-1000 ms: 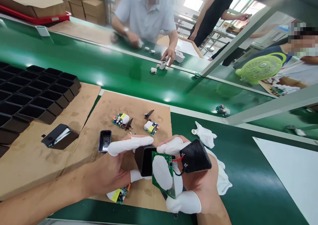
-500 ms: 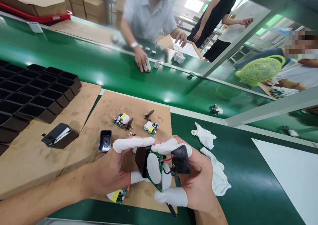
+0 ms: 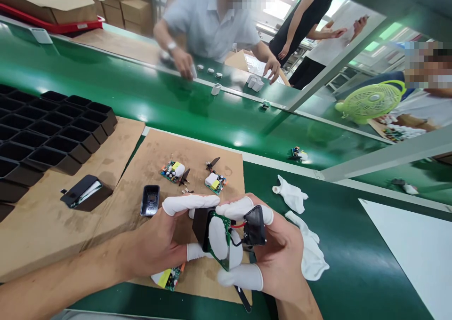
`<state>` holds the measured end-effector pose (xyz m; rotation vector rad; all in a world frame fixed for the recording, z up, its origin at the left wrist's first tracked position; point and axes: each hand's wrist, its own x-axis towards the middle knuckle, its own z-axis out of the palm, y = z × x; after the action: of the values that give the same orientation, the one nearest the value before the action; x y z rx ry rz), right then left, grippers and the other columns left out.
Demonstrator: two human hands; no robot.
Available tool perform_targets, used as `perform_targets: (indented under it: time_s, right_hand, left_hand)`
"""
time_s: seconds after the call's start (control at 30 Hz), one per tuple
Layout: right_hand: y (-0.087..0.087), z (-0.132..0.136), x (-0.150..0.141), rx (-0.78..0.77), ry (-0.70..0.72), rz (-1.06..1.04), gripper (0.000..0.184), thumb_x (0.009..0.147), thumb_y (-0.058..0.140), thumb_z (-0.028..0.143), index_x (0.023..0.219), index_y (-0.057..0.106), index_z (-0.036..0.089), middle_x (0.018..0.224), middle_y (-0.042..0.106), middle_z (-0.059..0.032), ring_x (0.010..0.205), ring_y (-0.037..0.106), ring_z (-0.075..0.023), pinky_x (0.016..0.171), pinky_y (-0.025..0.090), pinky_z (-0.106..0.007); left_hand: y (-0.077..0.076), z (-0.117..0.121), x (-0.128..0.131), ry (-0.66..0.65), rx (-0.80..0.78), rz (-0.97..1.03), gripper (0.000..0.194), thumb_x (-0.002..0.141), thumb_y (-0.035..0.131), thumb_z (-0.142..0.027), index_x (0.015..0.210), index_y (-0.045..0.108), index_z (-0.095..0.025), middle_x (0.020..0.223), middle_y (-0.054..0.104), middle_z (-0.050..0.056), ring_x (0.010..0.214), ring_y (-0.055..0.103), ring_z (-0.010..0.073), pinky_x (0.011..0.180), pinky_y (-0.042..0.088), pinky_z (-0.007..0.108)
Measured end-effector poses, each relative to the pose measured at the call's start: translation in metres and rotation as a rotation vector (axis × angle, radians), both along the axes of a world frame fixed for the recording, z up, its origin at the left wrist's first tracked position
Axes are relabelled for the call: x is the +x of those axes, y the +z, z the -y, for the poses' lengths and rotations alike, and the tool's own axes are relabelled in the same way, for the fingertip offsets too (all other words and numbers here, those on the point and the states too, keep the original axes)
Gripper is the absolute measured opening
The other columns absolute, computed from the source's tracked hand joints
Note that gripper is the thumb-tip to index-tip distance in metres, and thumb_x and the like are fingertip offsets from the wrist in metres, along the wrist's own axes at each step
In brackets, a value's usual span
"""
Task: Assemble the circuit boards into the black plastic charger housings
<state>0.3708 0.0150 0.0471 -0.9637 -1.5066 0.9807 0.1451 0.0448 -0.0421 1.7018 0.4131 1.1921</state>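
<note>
My left hand (image 3: 165, 230), with white finger cots on it, grips a black plastic case (image 3: 200, 230) whose open end faces right. In my right hand (image 3: 271, 244), also in finger cots, is a green circuit board (image 3: 226, 222) with a white pad (image 3: 218, 237) on its face. The board stands tilted at the mouth of the case, its left edge partly inside. Red and black wires link it to a black end cap (image 3: 254, 226) by my right fingers. Below my right thumb a thin dark strip-shaped tool (image 3: 243, 299) lies on the cardboard (image 3: 197, 282).
Several circuit boards (image 3: 215, 182) and a black cover (image 3: 150, 200) lie on the cardboard. Rows of black cases (image 3: 52, 136) stand left, near a filled case (image 3: 86, 193). White gloves (image 3: 291, 194) lie right. Beyond, a green conveyor belt (image 3: 169, 103) carries parts; a co-worker (image 3: 215, 28) sits across.
My right hand has moved left, bringing the circuit board from beside the case into its mouth. The end cap came along. Boards on the belt drifted left, and the co-worker's hands moved.
</note>
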Motion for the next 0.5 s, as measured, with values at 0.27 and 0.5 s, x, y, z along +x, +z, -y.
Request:
perform_targets:
  time_s: [0.27, 0.5]
  right_hand:
    - [-0.0001, -0.0006, -0.0016, 0.014, -0.033, 0.031, 0.069, 0.053, 0.119, 0.041, 0.115, 0.091, 0.028, 0.102, 0.087, -0.0099, 0.088, 0.082, -0.0312, 0.080, 0.072, -0.041]
    - [-0.0014, 0.0011, 0.0006, -0.009, -0.035, 0.059, 0.066, 0.055, 0.119, 0.043, 0.113, 0.091, 0.028, 0.100, 0.084, -0.0097, 0.085, 0.079, -0.0306, 0.080, 0.072, -0.042]
  left_hand:
    - [-0.0030, -0.0017, 0.0005, -0.013, 0.005, 0.006, 0.083, 0.101, 0.089, -0.024, 0.169, 0.042, -0.035, 0.149, 0.076, 0.014, 0.136, 0.079, 0.0309, 0.121, 0.065, 0.048]
    - [-0.0055, -0.0017, -0.0010, -0.006, -0.011, -0.015, 0.083, 0.100, 0.089, -0.023, 0.169, 0.044, -0.035, 0.150, 0.076, 0.015, 0.136, 0.079, 0.0322, 0.121, 0.066, 0.052]
